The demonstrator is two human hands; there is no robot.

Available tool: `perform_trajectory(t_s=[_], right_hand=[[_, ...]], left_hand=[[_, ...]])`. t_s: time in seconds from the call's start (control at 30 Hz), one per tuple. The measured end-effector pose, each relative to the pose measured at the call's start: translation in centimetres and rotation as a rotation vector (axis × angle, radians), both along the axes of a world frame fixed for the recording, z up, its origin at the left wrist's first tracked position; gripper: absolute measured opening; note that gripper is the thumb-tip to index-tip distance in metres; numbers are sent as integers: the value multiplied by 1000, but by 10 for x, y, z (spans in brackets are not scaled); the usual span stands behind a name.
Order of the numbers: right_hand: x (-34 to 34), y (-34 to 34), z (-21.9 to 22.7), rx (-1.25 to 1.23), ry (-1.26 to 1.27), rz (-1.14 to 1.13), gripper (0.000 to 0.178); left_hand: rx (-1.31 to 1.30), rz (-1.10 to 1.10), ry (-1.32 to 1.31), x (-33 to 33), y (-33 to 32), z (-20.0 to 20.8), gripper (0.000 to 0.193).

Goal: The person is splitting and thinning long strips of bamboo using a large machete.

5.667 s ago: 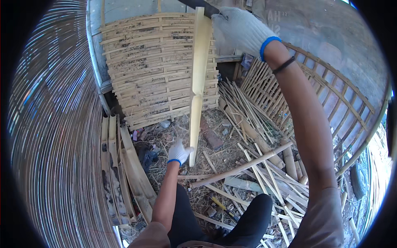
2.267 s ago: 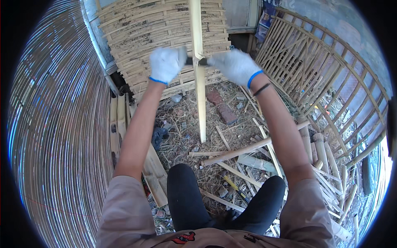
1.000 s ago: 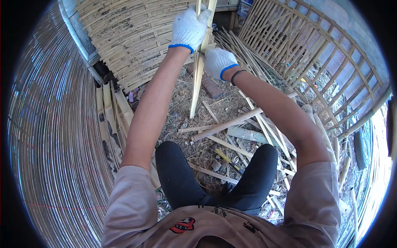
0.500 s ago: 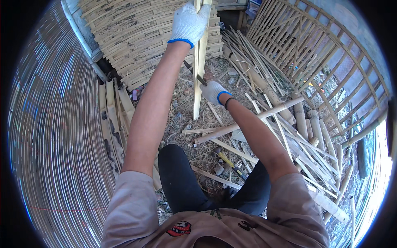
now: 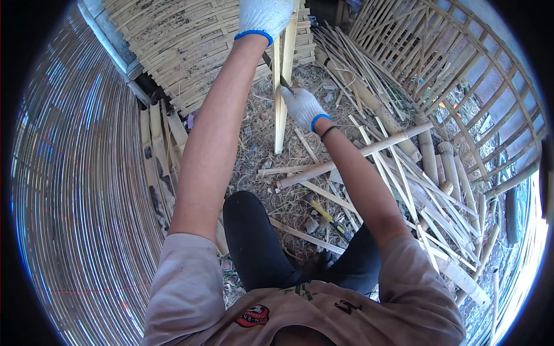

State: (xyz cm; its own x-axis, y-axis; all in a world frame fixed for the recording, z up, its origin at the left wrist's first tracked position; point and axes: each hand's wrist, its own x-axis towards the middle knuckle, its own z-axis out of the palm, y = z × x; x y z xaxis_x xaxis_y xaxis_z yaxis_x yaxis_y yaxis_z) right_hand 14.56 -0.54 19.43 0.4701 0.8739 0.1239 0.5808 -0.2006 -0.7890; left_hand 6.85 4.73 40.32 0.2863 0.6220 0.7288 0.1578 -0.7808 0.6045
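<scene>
My left hand (image 5: 265, 16), in a white knit glove with a blue cuff, is closed around the upper part of a long pale bamboo strip (image 5: 279, 127); the top edge of the view cuts off its fingertips. The strip stands lengthwise before me. A dark knife (image 5: 285, 83) crosses it at a slant, its blade lodged in a lengthwise split, with its tip side showing left of the strip. Closed on the knife's near end, my right hand (image 5: 304, 108) wears a matching glove and sits just right of the strip. The handle is hidden in that hand.
A woven bamboo panel (image 5: 179, 52) stands at the far left, a bamboo lattice (image 5: 461, 75) at the far right. Cut strips and poles lie in a heap on the right. One bamboo pole (image 5: 358, 157) lies under my right forearm. A yellow-and-black tool (image 5: 328, 214) rests between my legs.
Both hands have moved farther from me. The knife has travelled up along the bamboo strip, and the split parts now show a wider gap near the blade.
</scene>
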Motion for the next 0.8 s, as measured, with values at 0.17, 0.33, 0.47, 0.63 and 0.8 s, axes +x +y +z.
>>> perform_trajectory(t_s=[0.17,0.33,0.47,0.63,0.8], right_hand=[[19,17,-155,-308,-121,-45,59],[29,23,-151,-404,-350,93,39],[66,20,-141,-366,-714,93,37],[50,36,-127,-457,-402,129,47],[-13,41,-149,-183,-1,-51,60]], left_hand=[[82,49,4,20,3,-4,54],[41,15,28,13,19,6,54],[63,-40,70,43,19,2,54],[251,173,-31,78,62,-3,47],[146,55,-6,39,61,7,44]])
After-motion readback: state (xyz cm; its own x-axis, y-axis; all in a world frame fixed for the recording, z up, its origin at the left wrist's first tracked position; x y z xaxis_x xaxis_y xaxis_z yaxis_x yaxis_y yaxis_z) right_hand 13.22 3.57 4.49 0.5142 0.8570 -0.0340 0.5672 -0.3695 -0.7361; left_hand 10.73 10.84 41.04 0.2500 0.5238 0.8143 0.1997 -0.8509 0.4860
